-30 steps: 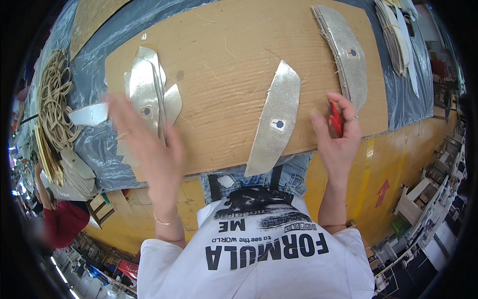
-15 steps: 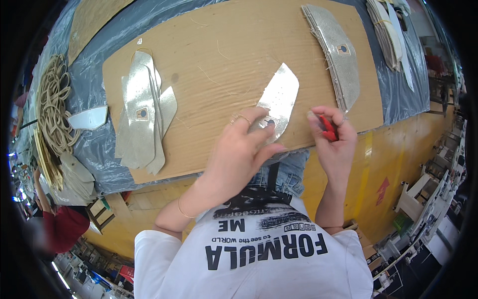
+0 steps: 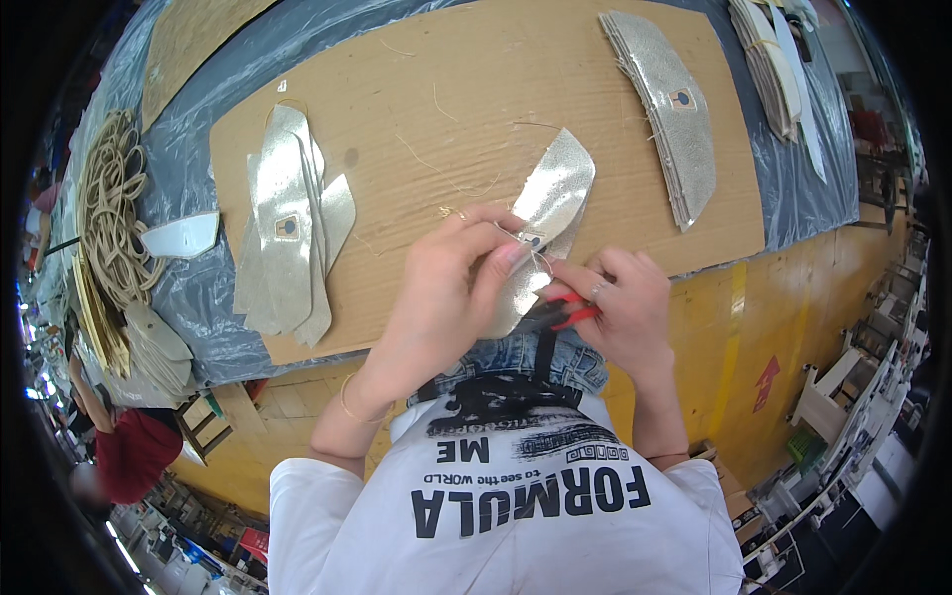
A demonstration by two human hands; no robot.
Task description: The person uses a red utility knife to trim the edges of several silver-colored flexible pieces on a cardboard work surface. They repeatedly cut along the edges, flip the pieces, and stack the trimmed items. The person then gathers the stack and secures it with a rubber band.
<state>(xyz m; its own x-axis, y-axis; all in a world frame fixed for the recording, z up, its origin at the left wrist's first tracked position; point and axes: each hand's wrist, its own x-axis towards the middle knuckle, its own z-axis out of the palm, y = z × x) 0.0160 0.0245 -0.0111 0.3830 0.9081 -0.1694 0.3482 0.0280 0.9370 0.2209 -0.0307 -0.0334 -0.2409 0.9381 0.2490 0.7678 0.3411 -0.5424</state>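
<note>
Seen from the head camera, the left hand (image 3: 441,297) rests on a curved silver leather piece (image 3: 550,203) at the near edge of the cardboard sheet (image 3: 446,99) that covers the counter (image 3: 783,317). Its fingers (image 3: 496,263) are pressed together onto the lower part of the piece, just beside a small dark square patch, pinning it down. The piece lies tilted, its upper end pointing away from the person and its lower end hidden under the hand.

The right hand (image 3: 625,307) sits just to the right, touching the piece's lower edge, with its fingers curled tight around red-handled snips (image 3: 570,309) (only the red handles and a dark bit of the tool show, the tip is hidden). A thin thread runs between the two hands near the patch.

To the left on the cardboard lies a loose pile of silver pieces (image 3: 288,233), well apart from the hands. At the far right of the sheet is a neat stack of curved silver pieces (image 3: 664,109). A grey plastic sheet (image 3: 188,178) lies under the cardboard, carrying a bundle of beige cord (image 3: 109,213) and a white cut piece (image 3: 183,236) at the left.
</note>
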